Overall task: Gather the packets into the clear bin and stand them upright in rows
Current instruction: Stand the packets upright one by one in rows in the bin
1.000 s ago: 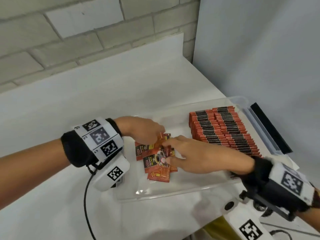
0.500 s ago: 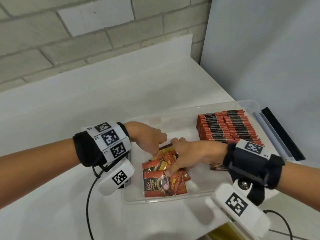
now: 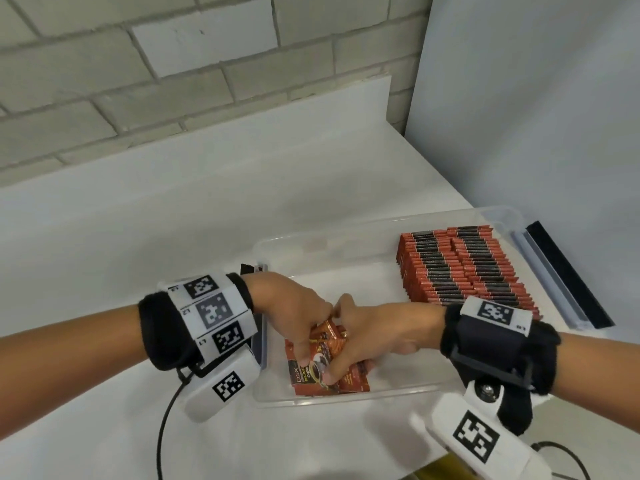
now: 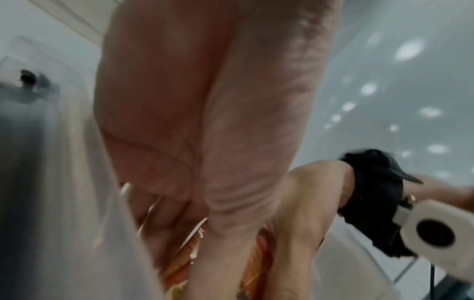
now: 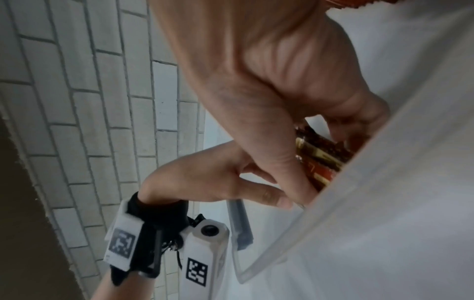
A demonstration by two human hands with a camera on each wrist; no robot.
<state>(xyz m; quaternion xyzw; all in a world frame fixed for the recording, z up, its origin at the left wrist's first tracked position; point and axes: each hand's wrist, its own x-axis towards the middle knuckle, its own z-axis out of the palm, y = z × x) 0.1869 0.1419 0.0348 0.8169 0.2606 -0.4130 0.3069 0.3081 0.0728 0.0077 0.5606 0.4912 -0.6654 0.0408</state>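
Right hand (image 3: pixel 377 332) shifted onto loose packets (image 3: pixel 325 372), upright rows (image 3: pixel 460 268) behind

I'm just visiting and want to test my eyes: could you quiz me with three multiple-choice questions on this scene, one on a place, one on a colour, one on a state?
1. Where do the standing rows sit in the clear bin?
A. left end
B. right end
C. outside it

2. What colour are the packets mainly?
A. red
B. blue
C. green

3. What are both hands doing?
A. resting on the table
B. holding the loose packets
C. lifting the bin

Answers: 1 B, the rows fill the right end. 2 A, red wrappers with black bands. 3 B, the left hand and right hand curl their fingers round the pile.
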